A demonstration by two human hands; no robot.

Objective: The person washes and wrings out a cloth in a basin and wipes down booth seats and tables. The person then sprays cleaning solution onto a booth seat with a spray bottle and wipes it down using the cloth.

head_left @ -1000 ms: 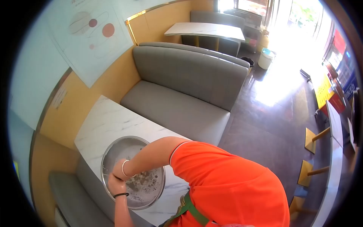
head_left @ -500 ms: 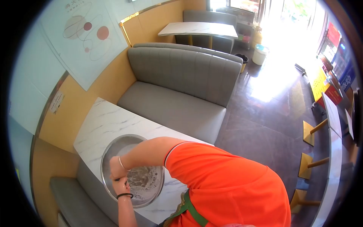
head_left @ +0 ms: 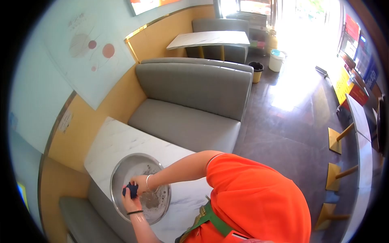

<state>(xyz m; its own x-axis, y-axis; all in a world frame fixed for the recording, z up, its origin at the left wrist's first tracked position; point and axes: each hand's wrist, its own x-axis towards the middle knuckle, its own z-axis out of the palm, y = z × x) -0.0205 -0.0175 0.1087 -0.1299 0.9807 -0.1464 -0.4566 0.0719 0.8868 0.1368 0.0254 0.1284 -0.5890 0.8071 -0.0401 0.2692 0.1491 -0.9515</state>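
A dark blue cloth (head_left: 131,190) is bunched between my two hands over a round metal basin (head_left: 139,165). My left hand (head_left: 131,203), with a black band at the wrist, grips the cloth from below. From the upper right, my right hand (head_left: 141,182), with a silver bangle, closes on the same cloth. Cloudy, bubbly water (head_left: 153,199) with dark specks shows in the basin. The basin rests on a white marbled table (head_left: 117,135). Both forearms look wet, and the fingertips are partly hidden.
A grey bench (head_left: 186,117) runs behind the table, and another grey seat (head_left: 79,212) is at lower left. Farther off are a second marbled table (head_left: 208,39), a black-lined bin (head_left: 256,73) and a white bucket (head_left: 276,61). More tables (head_left: 360,117) line the right side.
The dark blue cloth has come into sight between my hands, which have shifted a little up and right. My view has tilted, so the room sits lower in the picture.
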